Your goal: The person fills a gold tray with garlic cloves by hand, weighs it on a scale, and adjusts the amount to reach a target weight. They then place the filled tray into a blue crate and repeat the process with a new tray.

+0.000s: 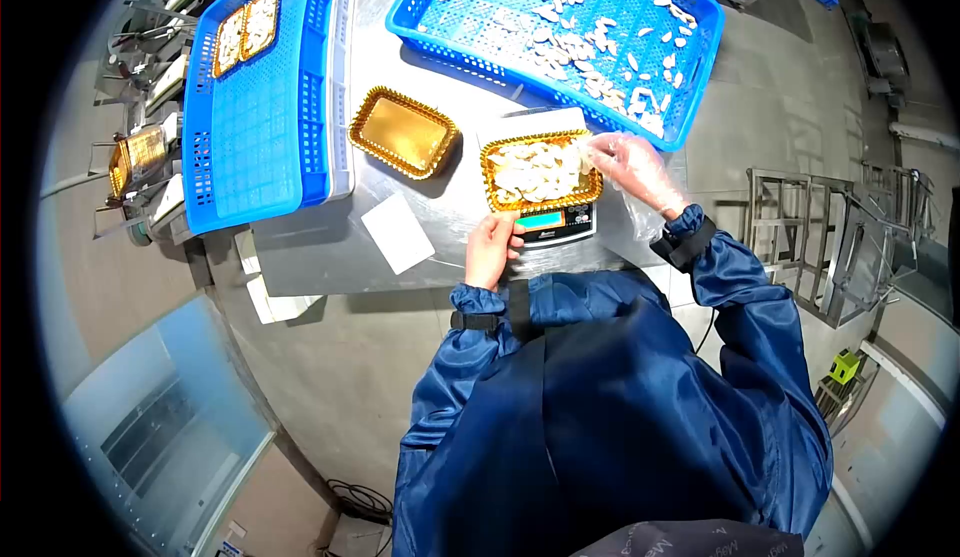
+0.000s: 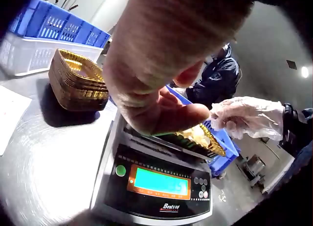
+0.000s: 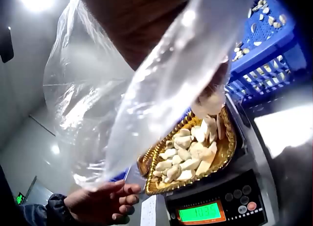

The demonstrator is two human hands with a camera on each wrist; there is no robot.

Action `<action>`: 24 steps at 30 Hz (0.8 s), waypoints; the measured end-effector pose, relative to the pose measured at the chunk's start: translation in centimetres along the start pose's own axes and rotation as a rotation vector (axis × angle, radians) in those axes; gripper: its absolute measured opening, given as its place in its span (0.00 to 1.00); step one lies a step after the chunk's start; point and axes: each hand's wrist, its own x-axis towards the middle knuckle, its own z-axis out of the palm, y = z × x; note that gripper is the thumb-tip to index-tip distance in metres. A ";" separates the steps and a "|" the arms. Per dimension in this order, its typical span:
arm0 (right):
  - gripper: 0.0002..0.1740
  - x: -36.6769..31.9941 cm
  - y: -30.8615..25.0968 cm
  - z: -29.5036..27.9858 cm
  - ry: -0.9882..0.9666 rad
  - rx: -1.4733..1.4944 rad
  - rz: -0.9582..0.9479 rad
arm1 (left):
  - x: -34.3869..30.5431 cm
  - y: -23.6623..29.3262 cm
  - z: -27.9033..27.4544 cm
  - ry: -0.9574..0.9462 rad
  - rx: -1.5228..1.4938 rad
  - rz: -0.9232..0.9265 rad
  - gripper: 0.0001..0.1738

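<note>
A gold tray (image 1: 502,195) heaped with pale, mushroom-like slices (image 3: 185,152) sits on a digital scale (image 2: 155,187) with a lit display. My right hand (image 1: 632,169), in a loose clear plastic glove, is at the tray's right side. Its fingertips pinch pale slices at the edge of the heap; the glove partly hides them in the right wrist view. Bare, with fingers loosely bent, my left hand (image 1: 490,249) is by the tray's near-left corner, beside the scale display. In the right wrist view, nothing shows in the left hand's fingers.
A stack of empty gold trays (image 2: 80,84) stands left of the scale, with a white card (image 1: 397,234) nearer the edge. Blue crates (image 1: 250,137) at left hold two filled trays. A large blue basket (image 1: 470,42) behind contains scattered slices. Another person (image 2: 220,77) stands beyond.
</note>
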 end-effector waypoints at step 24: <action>0.13 0.2 -1.3 4.7 -0.062 -0.358 -0.119 | 0.4 1.3 1.4 0.028 0.049 0.044 0.30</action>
